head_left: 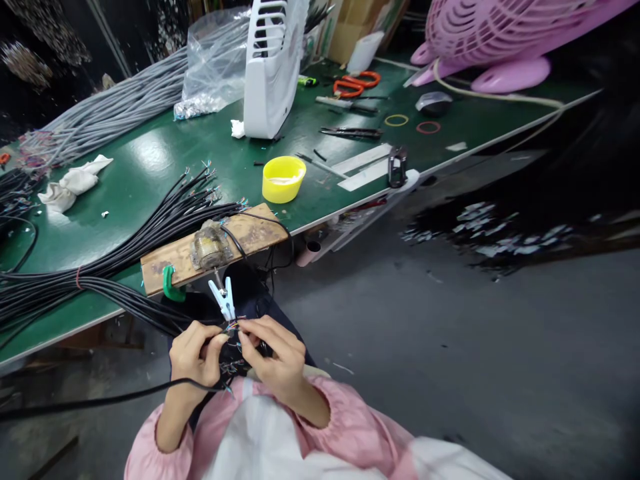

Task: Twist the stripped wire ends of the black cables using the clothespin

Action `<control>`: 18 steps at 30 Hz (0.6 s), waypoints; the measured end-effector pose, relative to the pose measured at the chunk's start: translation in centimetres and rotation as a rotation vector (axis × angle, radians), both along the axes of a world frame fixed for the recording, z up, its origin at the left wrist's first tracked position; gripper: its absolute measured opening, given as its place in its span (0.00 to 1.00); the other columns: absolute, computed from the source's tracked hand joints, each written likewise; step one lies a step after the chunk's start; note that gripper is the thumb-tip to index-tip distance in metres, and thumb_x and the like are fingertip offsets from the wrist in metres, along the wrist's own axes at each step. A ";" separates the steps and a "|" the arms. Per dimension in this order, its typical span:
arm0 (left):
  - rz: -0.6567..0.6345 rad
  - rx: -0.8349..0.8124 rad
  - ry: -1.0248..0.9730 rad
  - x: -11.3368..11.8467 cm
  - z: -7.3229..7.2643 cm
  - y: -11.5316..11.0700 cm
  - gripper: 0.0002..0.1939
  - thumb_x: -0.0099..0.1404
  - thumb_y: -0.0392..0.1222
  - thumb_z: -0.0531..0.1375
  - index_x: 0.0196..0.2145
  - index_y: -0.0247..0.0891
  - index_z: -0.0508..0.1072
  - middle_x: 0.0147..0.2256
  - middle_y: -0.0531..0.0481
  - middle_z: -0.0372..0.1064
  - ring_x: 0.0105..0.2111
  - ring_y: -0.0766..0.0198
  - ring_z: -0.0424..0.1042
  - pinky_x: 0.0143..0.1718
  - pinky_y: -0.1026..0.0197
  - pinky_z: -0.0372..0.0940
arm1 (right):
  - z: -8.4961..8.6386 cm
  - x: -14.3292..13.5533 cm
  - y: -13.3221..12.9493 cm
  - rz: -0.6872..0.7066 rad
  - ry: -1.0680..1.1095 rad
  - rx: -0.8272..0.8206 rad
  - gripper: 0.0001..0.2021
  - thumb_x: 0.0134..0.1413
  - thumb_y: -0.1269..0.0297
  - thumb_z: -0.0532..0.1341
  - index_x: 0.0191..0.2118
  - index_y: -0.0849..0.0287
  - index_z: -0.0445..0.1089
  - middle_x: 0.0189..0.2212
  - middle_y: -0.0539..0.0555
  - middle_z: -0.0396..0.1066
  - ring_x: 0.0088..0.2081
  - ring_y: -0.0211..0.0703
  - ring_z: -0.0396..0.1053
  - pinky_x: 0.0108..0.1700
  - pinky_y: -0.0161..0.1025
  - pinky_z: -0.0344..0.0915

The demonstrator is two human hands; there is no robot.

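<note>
Left hand (196, 353) and right hand (278, 352) are each pinching thin coloured wires (233, 325); light-blue clothespin (227, 308) is standing close, at the wires' 11 o'clock.

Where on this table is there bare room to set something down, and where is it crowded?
The widest bare patch of green tabletop lies between the gray cables, black cables, crumpled white cloth and white slatted housing. A smaller one lies between the red rubber band and the near edge. It is crowded on the wooden board and around the orange-handled scissors.
</note>
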State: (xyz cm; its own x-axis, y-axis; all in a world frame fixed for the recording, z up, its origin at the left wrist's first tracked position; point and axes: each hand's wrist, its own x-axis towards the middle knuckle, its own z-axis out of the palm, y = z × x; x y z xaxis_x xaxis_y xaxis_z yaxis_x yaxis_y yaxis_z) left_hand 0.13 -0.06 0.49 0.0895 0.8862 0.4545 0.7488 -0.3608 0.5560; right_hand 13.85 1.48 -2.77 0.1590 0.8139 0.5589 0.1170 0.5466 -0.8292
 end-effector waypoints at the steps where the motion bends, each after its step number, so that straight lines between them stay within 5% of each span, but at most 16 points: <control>1: -0.003 -0.002 0.001 0.0 0.0 0.0 0.09 0.66 0.34 0.55 0.28 0.37 0.71 0.22 0.54 0.68 0.19 0.70 0.65 0.22 0.68 0.60 | 0.0 0.0 0.0 -0.005 -0.014 0.011 0.09 0.54 0.77 0.61 0.38 0.59 0.76 0.26 0.54 0.74 0.21 0.37 0.66 0.25 0.34 0.67; 12: -0.026 -0.004 0.036 -0.3 -0.4 0.0 0.10 0.67 0.36 0.55 0.28 0.37 0.71 0.22 0.53 0.68 0.20 0.69 0.66 0.23 0.67 0.61 | -0.2 -0.3 0.2 0.031 -0.034 -0.035 0.07 0.54 0.76 0.60 0.31 0.60 0.75 0.21 0.53 0.73 0.20 0.37 0.66 0.24 0.33 0.68; 18: -0.137 -0.002 0.109 -0.9 0.1 0.2 0.13 0.70 0.38 0.52 0.29 0.36 0.71 0.22 0.52 0.68 0.20 0.68 0.67 0.23 0.67 0.61 | 0.0 1.0 1.4 0.487 0.242 -0.520 0.05 0.48 0.69 0.61 0.25 0.61 0.73 0.18 0.50 0.69 0.16 0.33 0.62 0.17 0.29 0.61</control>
State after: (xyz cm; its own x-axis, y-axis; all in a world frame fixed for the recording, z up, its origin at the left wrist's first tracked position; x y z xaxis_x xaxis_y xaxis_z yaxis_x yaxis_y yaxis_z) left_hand -0.76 0.16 0.60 0.2584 0.8631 0.4338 0.7488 -0.4627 0.4746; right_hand 14.80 2.91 -2.73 -0.2168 0.9730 0.0785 -0.2566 0.0208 -0.9663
